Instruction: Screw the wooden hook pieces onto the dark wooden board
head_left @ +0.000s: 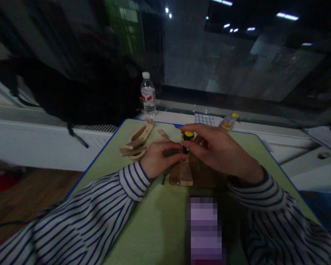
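Observation:
My right hand [219, 147] is closed around the black and yellow handle of a short screwdriver [188, 137], which stands upright. The screwdriver's tip is hidden. My left hand [161, 156] pinches low down beside the screwdriver, thumb and fingers close together; what lies between them cannot be made out. Beneath both hands, a light wooden strip [186, 175] lies on a darker brown wooden board [206, 175]. Left of my left hand, several curved and straight wooden pieces [140, 138] lie in a loose pile.
The green table [143, 228] has a blue edge. A small dark screw-like piece [163, 179] lies near the board. On the sill beyond are a water bottle [148, 95] and a yellow-capped clear container [229, 121]. A blurred-out purple rectangle [205, 228] is nearest me. A black bag [79, 88] rests far left.

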